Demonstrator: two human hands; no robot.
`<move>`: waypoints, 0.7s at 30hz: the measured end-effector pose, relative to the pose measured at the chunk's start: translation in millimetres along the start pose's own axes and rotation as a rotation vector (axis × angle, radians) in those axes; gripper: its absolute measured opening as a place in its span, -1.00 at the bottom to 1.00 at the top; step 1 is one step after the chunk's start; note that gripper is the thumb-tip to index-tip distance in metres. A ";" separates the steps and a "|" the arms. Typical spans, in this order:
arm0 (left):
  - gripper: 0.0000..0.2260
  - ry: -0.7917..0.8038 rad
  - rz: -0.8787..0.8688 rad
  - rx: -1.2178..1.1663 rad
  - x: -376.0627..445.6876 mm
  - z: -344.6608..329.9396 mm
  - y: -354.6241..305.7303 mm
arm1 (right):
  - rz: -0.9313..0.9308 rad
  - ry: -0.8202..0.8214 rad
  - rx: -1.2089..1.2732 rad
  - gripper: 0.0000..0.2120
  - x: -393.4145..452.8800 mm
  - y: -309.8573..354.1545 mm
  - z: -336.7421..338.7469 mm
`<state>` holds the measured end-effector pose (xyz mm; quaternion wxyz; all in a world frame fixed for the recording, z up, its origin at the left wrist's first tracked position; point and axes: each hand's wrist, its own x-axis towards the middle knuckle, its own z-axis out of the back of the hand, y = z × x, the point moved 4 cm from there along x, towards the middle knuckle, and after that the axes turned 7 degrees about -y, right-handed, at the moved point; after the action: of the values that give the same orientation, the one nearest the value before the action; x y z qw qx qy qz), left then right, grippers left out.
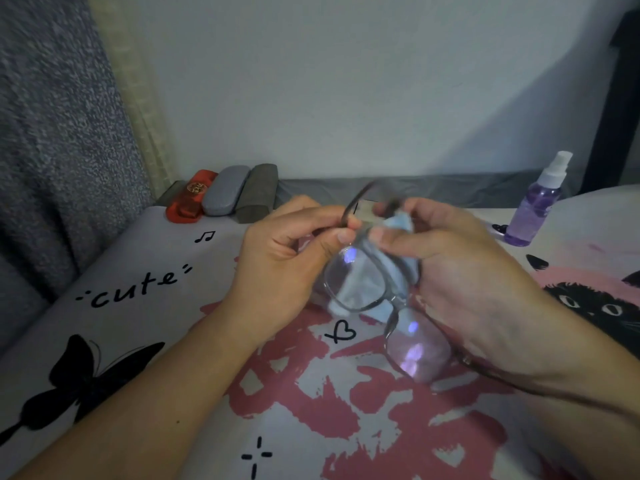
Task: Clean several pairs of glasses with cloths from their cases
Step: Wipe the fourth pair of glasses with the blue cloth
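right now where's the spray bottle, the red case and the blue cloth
spray bottle [533,207], head view, on its purple body
red case [188,202], head view, on its lid near the label
blue cloth [367,278], head view, on the part seen through the lens

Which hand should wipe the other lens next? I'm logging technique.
Probably the right hand: it already holds the blue cloth against the glasses, while the left hand pinches the frame to steady it.
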<state>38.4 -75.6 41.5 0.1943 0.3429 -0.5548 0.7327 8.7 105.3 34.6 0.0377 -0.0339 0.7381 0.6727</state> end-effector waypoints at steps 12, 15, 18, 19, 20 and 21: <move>-0.84 0.014 0.004 -0.062 -3.4 -0.6 -1.5 | 0.779 -0.386 -0.453 -0.79 -0.5 51.0 32.8; -0.84 0.001 0.040 -0.094 -4.0 -1.3 0.6 | 0.711 -0.311 -0.413 -0.72 -4.6 43.2 20.9; -0.86 0.002 0.040 -0.098 -2.9 -1.0 0.2 | 0.453 -0.013 -0.217 -0.75 -6.8 27.9 2.8; -0.86 0.003 0.032 -0.080 -2.2 -0.7 0.0 | 0.360 0.126 -0.111 -0.78 -8.7 23.5 -4.9; -0.84 0.005 0.019 -0.052 -1.1 -0.2 -0.4 | 0.261 0.268 0.017 -0.82 -12.4 21.1 -11.6; -0.83 0.003 0.004 -0.021 0.3 0.3 -0.7 | 0.169 0.394 0.151 -0.82 -16.3 20.2 -16.9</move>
<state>38.8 -75.7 42.2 0.1972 0.3386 -0.5629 0.7277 22.7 90.4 57.9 -0.1613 -0.0997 0.7797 0.5967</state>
